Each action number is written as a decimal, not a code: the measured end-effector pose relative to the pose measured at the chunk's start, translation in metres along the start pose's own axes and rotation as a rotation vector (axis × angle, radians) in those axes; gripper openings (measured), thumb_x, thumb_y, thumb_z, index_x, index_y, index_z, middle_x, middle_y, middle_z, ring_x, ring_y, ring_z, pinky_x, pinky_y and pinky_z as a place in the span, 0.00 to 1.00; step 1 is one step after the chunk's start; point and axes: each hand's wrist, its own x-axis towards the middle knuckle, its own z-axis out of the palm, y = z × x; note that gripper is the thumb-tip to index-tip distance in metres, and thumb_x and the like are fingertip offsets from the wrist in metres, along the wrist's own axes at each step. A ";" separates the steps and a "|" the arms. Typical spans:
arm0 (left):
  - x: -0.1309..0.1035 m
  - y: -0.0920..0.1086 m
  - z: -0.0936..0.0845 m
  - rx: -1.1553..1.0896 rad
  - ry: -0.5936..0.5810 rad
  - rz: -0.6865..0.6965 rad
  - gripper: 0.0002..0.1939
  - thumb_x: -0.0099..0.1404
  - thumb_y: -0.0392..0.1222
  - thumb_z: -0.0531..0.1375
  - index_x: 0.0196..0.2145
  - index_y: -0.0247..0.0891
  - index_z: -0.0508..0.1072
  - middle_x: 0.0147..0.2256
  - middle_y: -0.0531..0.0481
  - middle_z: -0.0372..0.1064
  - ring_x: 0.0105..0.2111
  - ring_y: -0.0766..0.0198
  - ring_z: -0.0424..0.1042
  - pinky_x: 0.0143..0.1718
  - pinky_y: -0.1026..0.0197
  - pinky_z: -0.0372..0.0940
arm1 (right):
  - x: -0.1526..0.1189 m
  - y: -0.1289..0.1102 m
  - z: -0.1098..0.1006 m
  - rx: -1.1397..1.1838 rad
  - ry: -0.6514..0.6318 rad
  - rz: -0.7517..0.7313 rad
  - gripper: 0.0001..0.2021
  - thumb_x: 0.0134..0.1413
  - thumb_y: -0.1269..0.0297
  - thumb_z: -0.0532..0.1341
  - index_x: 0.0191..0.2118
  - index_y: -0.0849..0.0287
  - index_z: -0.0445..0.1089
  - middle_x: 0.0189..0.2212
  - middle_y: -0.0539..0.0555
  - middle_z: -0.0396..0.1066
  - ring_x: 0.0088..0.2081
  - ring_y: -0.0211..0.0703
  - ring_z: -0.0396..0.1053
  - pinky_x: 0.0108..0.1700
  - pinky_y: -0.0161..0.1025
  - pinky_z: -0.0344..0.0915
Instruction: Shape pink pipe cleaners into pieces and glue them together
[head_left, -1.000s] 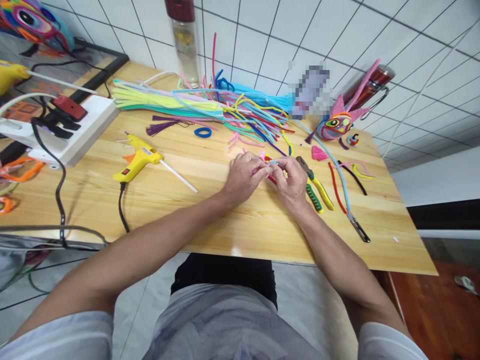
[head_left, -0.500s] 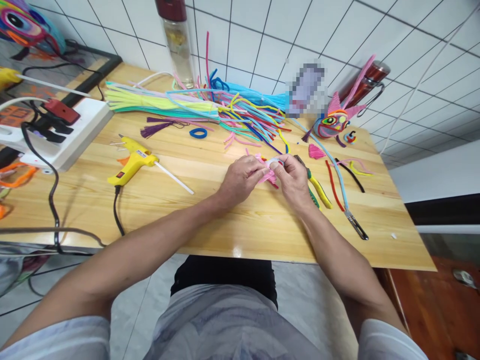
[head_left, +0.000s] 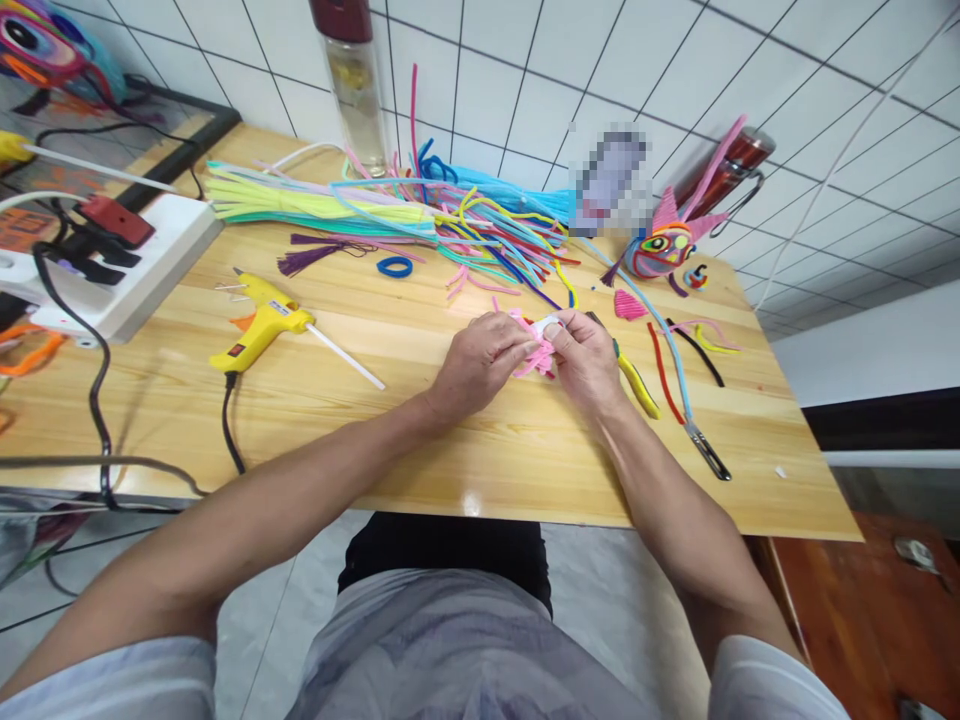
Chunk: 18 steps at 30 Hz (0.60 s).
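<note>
Over the middle of the table, my left hand (head_left: 484, 362) pinches a piece of pink pipe-cleaner work (head_left: 534, 358) with several short strands hanging below. My right hand (head_left: 586, 352) meets it from the other side, its thumb and fingertip closed on the same pink piece. A small whitish bit (head_left: 546, 324) shows between the fingertips; its kind is hard to make out. Yellow-and-green handled pliers (head_left: 637, 382) lie just right of my right hand, partly hidden behind it. A flat pink ribbed piece (head_left: 630, 305) rests farther back.
A yellow hot glue gun (head_left: 259, 325) with a white stick lies at left, near a power strip (head_left: 161, 265). Bundled pipe cleaners (head_left: 322, 205) and a tall bottle (head_left: 349, 95) stand along the back. A colourful fish figure (head_left: 660, 245) and scissors-like metal tool (head_left: 709, 452) are at right.
Both hands stay together on the pink piece, with only slight finger movement. My right hand now covers more of the pliers. The whole view has shifted slightly.
</note>
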 end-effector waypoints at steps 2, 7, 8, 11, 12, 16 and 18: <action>-0.001 0.000 0.000 -0.021 0.012 0.034 0.12 0.77 0.45 0.60 0.39 0.40 0.82 0.40 0.47 0.80 0.43 0.60 0.77 0.50 0.57 0.69 | 0.003 -0.004 -0.003 0.055 0.037 0.007 0.22 0.45 0.44 0.78 0.34 0.54 0.74 0.28 0.47 0.74 0.27 0.36 0.69 0.32 0.35 0.69; 0.000 -0.001 0.001 -0.078 -0.001 -0.018 0.11 0.76 0.45 0.61 0.36 0.40 0.79 0.36 0.48 0.76 0.40 0.60 0.74 0.46 0.58 0.69 | 0.010 -0.006 -0.015 -0.017 0.120 -0.127 0.21 0.47 0.43 0.78 0.34 0.53 0.76 0.30 0.48 0.77 0.30 0.39 0.72 0.38 0.38 0.73; 0.000 -0.001 0.001 -0.088 -0.002 -0.045 0.12 0.76 0.45 0.60 0.35 0.40 0.78 0.35 0.49 0.75 0.40 0.61 0.73 0.45 0.58 0.68 | 0.009 -0.005 -0.016 -0.066 0.134 -0.171 0.20 0.49 0.43 0.77 0.35 0.53 0.77 0.31 0.48 0.77 0.31 0.39 0.73 0.39 0.38 0.73; 0.000 -0.003 0.002 -0.073 0.039 -0.137 0.12 0.75 0.48 0.61 0.35 0.40 0.75 0.35 0.50 0.72 0.37 0.62 0.70 0.43 0.58 0.67 | 0.006 0.000 -0.015 -0.250 0.188 -0.295 0.18 0.55 0.43 0.74 0.37 0.53 0.78 0.33 0.49 0.78 0.34 0.41 0.73 0.41 0.40 0.72; 0.000 -0.004 0.002 -0.039 0.080 -0.159 0.12 0.74 0.50 0.63 0.37 0.40 0.74 0.36 0.50 0.72 0.38 0.61 0.70 0.44 0.58 0.66 | 0.004 0.002 -0.014 -0.321 0.215 -0.332 0.17 0.57 0.44 0.72 0.38 0.53 0.78 0.33 0.49 0.77 0.34 0.41 0.73 0.42 0.41 0.71; 0.000 -0.003 0.004 0.223 0.193 -0.092 0.24 0.64 0.59 0.72 0.46 0.40 0.74 0.46 0.44 0.71 0.48 0.53 0.69 0.52 0.51 0.64 | -0.004 0.003 -0.006 -0.559 0.332 -0.437 0.12 0.63 0.50 0.69 0.39 0.53 0.79 0.30 0.48 0.73 0.32 0.41 0.68 0.40 0.41 0.68; 0.000 -0.001 0.006 0.353 0.141 -0.038 0.24 0.64 0.60 0.71 0.46 0.41 0.75 0.49 0.41 0.70 0.51 0.50 0.67 0.54 0.48 0.62 | -0.008 0.001 0.002 -0.604 0.332 -0.475 0.10 0.64 0.53 0.68 0.39 0.54 0.79 0.29 0.48 0.73 0.30 0.40 0.66 0.38 0.41 0.67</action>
